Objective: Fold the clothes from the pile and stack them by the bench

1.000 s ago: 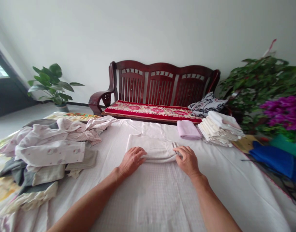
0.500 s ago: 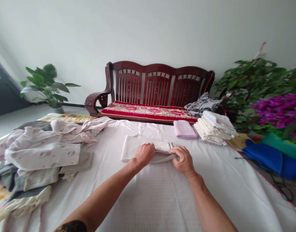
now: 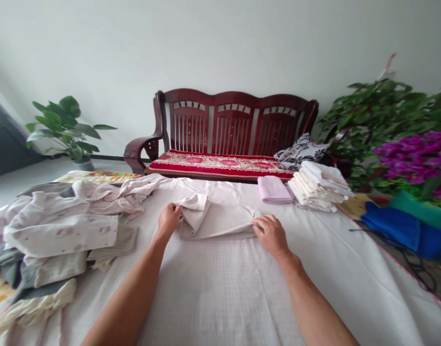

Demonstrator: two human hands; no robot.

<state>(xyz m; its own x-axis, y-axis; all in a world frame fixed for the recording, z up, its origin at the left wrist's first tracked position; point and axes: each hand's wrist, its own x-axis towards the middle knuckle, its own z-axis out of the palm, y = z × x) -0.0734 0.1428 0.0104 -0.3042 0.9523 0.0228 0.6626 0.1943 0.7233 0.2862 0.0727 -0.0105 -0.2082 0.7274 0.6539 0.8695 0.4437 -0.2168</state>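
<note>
Closest to me, the white sheet (image 3: 220, 298) spread wide, lightly creased, and there, out over it, were both my hands at work! My right hand (image 3: 273, 234) pinched the right end of the pale cloth (image 3: 227, 218), thumb and fingertips pressed together at its near corner. And my left hand (image 3: 169, 220), what a grip, nipped the left end, lifting a flap that was turned partly back over the rest. The cloth itself lay on the sheet, straight between my hands. Off to the left sprawled a loose heap of clothes, a white printed top (image 3: 62, 235) uppermost; away right, a blue cloth (image 3: 404, 230) beside the sheet. Farther on, right of centre, sat a folded lilac cloth (image 3: 274, 190), just beside a stack of folded whites (image 3: 319, 190). Beyond them all stood the dark wooden bench (image 3: 231, 127), its red floral cover (image 3: 220, 163) bearing a patterned cushion (image 3: 303, 149) at the right end.
</note>
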